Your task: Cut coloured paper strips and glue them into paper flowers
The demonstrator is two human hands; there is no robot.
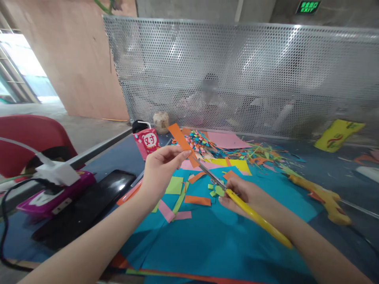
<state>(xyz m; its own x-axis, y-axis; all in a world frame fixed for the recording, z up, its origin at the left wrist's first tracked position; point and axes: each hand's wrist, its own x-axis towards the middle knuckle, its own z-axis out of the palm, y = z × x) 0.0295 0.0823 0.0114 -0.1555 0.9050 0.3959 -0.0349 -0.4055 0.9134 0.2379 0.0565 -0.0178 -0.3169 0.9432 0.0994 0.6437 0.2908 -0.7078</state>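
My left hand [166,165] pinches an orange paper strip [178,136] between thumb and fingers, its upper end slanting up to the left. My right hand [242,193] grips yellow-handled scissors [251,213], whose blades point up-left and meet the strip's lower end. Whether the blades are parted there is too fine to tell. Beneath both hands lie blue paper sheets [207,240] with a loose orange piece [197,200], a green square [174,185], pink strips [166,211] and small green cut pieces [218,191].
Behind the hands sit a fringed multicoloured paper bundle [199,142] and a heap of scraps [263,154]. A yellow glue gun [325,197] lies right. At left are a black phone [89,205], a purple power strip [59,197] and a pink drink carton [146,141]. A perforated metal screen [237,59] stands behind.
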